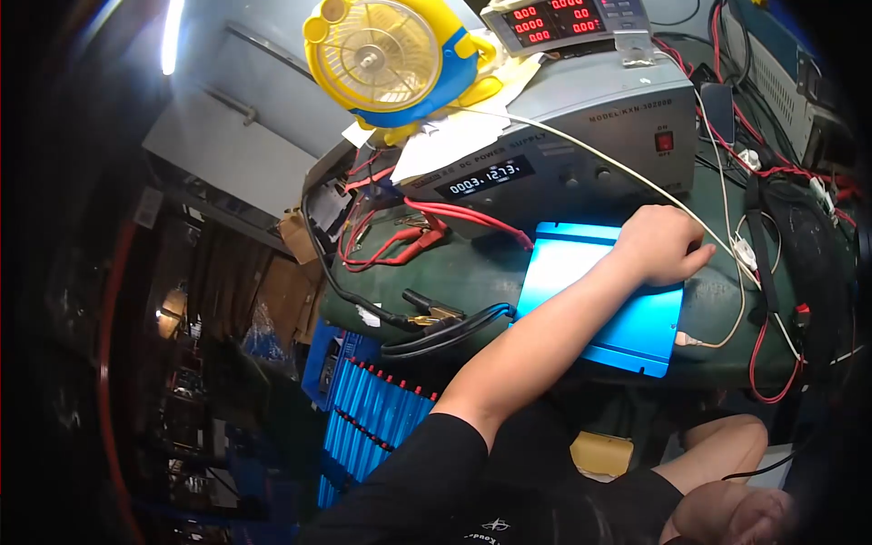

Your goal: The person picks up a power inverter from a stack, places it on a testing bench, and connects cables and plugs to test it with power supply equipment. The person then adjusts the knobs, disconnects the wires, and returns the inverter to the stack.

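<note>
My left hand (661,243) is closed over the upper right corner of a blue metal power inverter (554,268). Its fingers curl down past the right edge, so what they grip is hidden. The forearm lies across the inverter's top. Thick red cables (463,213) and black cables (450,333) run to the inverter's left end. A pale plug (688,339) sits at its right end. Down at the bottom right, my right hand (749,520) is near my body, away from the bench; its fingers are too blurred to make out.
Behind the inverter stands a DC power supply (599,136) with a lit display. A yellow fan (381,59) and a meter with red digits (563,23) rest on top. Red clamps (418,241) lie left. Blue units (363,409) are stacked below; loose wires (767,354) hang right.
</note>
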A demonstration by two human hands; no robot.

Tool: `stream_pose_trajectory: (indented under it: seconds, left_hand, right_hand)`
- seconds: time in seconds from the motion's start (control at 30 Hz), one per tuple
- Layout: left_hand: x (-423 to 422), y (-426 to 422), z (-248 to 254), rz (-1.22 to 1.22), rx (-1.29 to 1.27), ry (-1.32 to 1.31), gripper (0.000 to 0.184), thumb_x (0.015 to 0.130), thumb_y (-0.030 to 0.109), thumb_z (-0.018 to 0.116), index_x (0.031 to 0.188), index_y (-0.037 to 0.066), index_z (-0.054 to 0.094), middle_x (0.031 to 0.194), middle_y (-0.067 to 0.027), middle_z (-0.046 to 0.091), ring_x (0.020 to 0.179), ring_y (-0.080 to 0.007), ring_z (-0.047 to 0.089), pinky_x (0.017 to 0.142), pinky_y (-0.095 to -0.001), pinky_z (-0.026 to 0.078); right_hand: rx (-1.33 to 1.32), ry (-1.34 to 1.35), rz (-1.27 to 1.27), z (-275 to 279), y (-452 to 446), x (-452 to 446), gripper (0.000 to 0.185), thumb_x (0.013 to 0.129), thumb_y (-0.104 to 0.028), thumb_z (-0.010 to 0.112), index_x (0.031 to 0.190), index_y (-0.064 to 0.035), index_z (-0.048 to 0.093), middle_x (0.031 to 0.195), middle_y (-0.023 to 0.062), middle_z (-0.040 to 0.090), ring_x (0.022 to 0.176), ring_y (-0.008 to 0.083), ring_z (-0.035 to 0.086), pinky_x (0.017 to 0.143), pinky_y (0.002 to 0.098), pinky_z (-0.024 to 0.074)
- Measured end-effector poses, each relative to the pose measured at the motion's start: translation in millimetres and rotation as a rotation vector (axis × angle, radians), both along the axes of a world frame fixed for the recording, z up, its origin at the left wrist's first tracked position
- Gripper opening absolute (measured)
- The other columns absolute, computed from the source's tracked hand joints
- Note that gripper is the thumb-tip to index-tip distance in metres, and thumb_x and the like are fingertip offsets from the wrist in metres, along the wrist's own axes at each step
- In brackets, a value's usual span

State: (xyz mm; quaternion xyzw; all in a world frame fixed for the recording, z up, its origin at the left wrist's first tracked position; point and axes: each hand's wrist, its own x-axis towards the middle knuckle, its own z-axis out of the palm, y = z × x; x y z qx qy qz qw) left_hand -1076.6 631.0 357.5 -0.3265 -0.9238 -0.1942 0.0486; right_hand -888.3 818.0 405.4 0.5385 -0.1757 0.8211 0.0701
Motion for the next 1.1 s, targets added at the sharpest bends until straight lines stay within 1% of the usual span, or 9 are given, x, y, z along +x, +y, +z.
stream_pose_trajectory:
  seconds: [0.13,0.3,0.43,0.6,0.77,0.9,0.97,1.03,1.1]
  left_hand:
    - [0.4,-0.4,-0.2,0.021,0.009,-0.030,0.037,0.090,0.039,0.065,0.071,0.007,0.068,0.068,-0.0136,0.065,0.074,-0.0371,0.067,0.069,-0.0497,0.052]
    - [-0.9,-0.7,-2.0,0.020,0.007,-0.005,0.037,0.089,0.039,0.065,0.070,0.007,0.068,0.068,-0.0123,0.065,0.074,-0.0364,0.067,0.068,-0.0489,0.052]
    - [0.8,0.8,-4.3,0.021,0.017,-0.018,0.036,0.088,0.039,0.066,0.071,0.008,0.069,0.069,-0.0122,0.067,0.076,-0.0358,0.068,0.069,-0.0485,0.052]
    - [0.0,0.0,-4.3,0.026,0.017,0.018,0.033,0.088,0.038,0.067,0.073,0.008,0.071,0.071,-0.0118,0.068,0.077,-0.0355,0.069,0.071,-0.0480,0.053]
    - [-0.8,-2.4,-5.6,0.030,0.008,0.011,0.033,0.087,0.038,0.067,0.074,0.008,0.072,0.073,-0.0125,0.069,0.078,-0.0358,0.069,0.071,-0.0490,0.054]
    - [2.2,-2.2,-2.2,0.034,-0.012,0.034,0.032,0.088,0.038,0.067,0.080,0.009,0.075,0.076,-0.0160,0.070,0.076,-0.0375,0.070,0.069,-0.0505,0.055]
    - [5.4,1.2,5.2,0.065,-0.001,-0.039,0.033,0.089,0.038,0.066,0.083,0.008,0.076,0.079,-0.0164,0.072,0.077,-0.0384,0.070,0.070,-0.0507,0.055]
    - [0.1,-1.7,-5.1,0.028,0.017,0.004,0.033,0.089,0.040,0.067,0.080,0.010,0.074,0.076,-0.0154,0.070,0.076,-0.0373,0.070,0.066,-0.0511,0.055]
    - [2.2,-0.7,-2.5,0.003,0.042,0.023,0.033,0.091,0.039,0.066,0.078,0.008,0.072,0.074,-0.0155,0.068,0.075,-0.0384,0.069,0.067,-0.0505,0.054]
  right_hand:
    - [0.134,0.083,0.066,26.2,24.9,6.4,0.007,0.087,-0.007,0.059,0.080,-0.0055,0.057,0.078,0.0135,0.062,0.064,0.0241,0.062,0.055,0.0377,0.0482]
    - [0.285,0.191,0.130,46.9,40.1,18.2,0.017,0.084,0.001,0.053,0.069,-0.0067,0.055,0.068,0.0129,0.060,0.055,0.0236,0.060,0.048,0.0369,0.0455]
    - [0.208,0.132,0.077,45.8,24.2,14.5,0.016,0.079,0.008,0.059,0.068,-0.0034,0.057,0.063,0.0116,0.059,0.051,0.0212,0.058,0.047,0.0314,0.0444]
    - [0.092,0.301,-0.561,33.2,13.1,27.9,0.021,0.075,0.014,0.058,0.061,-0.0013,0.058,0.057,0.0079,0.055,0.049,0.0171,0.057,0.045,0.0278,0.0412]
    - [0.140,0.170,-0.833,25.4,22.7,23.9,0.020,0.081,0.004,0.056,0.063,-0.0021,0.061,0.059,0.0080,0.060,0.051,0.0192,0.059,0.050,0.0290,0.0458]
    - [0.306,0.083,-1.190,16.1,33.9,12.4,0.025,0.086,-0.005,0.054,0.064,-0.0029,0.064,0.062,0.0081,0.064,0.054,0.0212,0.062,0.055,0.0303,0.0503]
    - [0.449,0.104,-1.431,8.3,37.7,2.9,0.029,0.089,-0.010,0.053,0.064,-0.0033,0.066,0.064,0.0081,0.066,0.055,0.0222,0.063,0.058,0.0309,0.0526]
    - [0.579,0.159,-1.685,0.3,41.4,-7.8,0.033,0.092,-0.015,0.052,0.065,-0.0037,0.067,0.065,0.0082,0.068,0.056,0.0232,0.065,0.060,0.0315,0.0548]
    - [0.706,-0.621,-0.995,2.2,37.8,-32.9,0.023,0.098,-0.016,0.056,0.089,0.0014,0.068,0.081,0.0082,0.068,0.074,0.0214,0.066,0.066,0.0383,0.0501]
